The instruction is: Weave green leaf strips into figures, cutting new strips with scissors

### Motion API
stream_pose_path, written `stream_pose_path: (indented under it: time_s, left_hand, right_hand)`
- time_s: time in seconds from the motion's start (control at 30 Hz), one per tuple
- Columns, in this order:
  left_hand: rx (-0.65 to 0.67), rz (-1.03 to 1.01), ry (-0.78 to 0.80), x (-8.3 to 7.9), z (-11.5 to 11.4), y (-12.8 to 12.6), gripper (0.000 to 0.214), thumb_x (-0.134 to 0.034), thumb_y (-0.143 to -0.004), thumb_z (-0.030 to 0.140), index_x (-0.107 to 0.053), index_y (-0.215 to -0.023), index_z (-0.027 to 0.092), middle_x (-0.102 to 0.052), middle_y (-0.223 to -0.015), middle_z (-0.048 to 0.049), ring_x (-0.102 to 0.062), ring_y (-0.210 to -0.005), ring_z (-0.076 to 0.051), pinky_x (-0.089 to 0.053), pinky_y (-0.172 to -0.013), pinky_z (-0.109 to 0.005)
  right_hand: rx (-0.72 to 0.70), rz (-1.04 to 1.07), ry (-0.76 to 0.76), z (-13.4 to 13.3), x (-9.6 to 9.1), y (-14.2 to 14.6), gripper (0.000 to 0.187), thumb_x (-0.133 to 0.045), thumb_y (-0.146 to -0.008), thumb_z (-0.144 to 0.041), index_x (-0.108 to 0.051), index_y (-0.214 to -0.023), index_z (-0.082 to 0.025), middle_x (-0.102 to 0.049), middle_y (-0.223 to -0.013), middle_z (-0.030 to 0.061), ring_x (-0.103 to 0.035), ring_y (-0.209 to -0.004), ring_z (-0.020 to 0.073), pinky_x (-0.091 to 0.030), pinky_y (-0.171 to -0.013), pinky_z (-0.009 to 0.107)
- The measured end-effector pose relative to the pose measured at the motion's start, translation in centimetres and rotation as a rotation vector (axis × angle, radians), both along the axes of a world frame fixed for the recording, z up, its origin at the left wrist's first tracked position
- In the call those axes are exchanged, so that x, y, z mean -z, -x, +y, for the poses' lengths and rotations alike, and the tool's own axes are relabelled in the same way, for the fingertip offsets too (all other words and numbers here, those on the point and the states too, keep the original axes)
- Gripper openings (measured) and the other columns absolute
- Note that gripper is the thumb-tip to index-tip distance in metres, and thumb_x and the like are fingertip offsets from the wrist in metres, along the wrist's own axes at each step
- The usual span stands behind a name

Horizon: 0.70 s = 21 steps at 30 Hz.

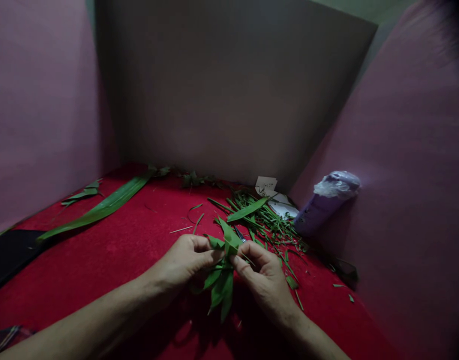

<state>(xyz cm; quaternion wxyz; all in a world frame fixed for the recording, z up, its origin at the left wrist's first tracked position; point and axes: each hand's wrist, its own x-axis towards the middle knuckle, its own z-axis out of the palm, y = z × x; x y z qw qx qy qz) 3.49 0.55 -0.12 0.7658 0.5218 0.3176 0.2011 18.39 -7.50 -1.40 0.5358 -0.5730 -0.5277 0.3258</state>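
Note:
Both my hands pinch a small bunch of green leaves (222, 290) in front of me, above the red cloth (158, 295). My left hand (182, 262) grips it from the left, thumb and forefinger pressed together. From the right, my right hand (263, 272) holds the same leaves between thumb and fingertips. Several pointed leaves hang down below the fingers, and a broader piece sticks up above them. Just behind my right fingers lies a dark metal tool (240, 234), perhaps scissors, mostly hidden.
A pile of cut stems (267, 220) lies right of centre, near white papers (266, 185). A purple container (315, 210) topped with clear plastic leans at the right wall. One long leaf (109, 204) and a black flat object (12, 255) are at the left. Walls enclose three sides.

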Motion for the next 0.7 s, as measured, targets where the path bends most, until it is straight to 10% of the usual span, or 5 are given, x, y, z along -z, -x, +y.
stream_pose_path:
  time_s: [0.7]
  left_hand:
    - [0.003,-0.005,0.042,-0.74,-0.34,-0.05,0.036,-0.079,-0.055,0.043,-0.059,-0.058,0.012,-0.042,-0.037,0.0074,-0.028,-0.033,-0.003,-0.017,-0.036,-0.019]
  right_hand:
    - [-0.029,0.029,0.014,0.17,-0.14,0.00,0.021,-0.055,-0.077,-0.030,-0.046,-0.064,-0.017,-0.037,-0.059,-0.0050,-0.032,-0.055,0.0094,-0.027,-0.050,0.021]
